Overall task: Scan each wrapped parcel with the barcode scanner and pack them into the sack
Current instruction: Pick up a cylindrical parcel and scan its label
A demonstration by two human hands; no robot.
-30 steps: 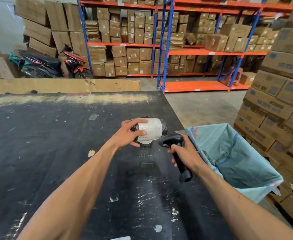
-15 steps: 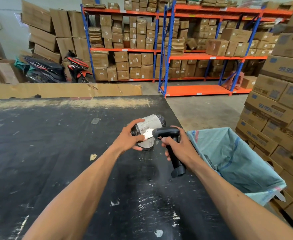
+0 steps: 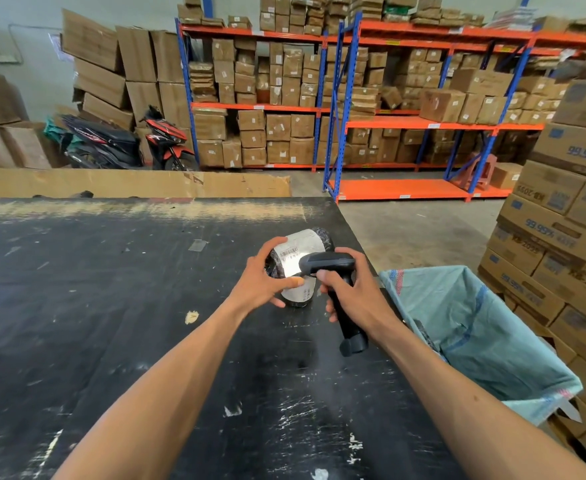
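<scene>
A round parcel (image 3: 302, 247) in black wrap with a white label stands near the right edge of the black table (image 3: 111, 306). My left hand (image 3: 264, 282) grips its left side, thumb on the label. My right hand (image 3: 350, 289) holds the black barcode scanner (image 3: 329, 265) by its handle. The scanner head points left at the label from a few centimetres away, and a bright patch of light falls on the label under the barcode. The open light-blue sack (image 3: 475, 327) hangs just right of the table.
Stacked printed cartons (image 3: 561, 216) rise at the right behind the sack. Orange and blue racks (image 3: 354, 109) full of boxes fill the back. A cardboard sheet (image 3: 129, 183) lines the table's far edge, and motorbikes (image 3: 125, 143) are parked beyond it.
My right hand raised the scanner and swung its head up against the label. The left hand turned the parcel so the barcode faces up. Scan light now shines on the label.
</scene>
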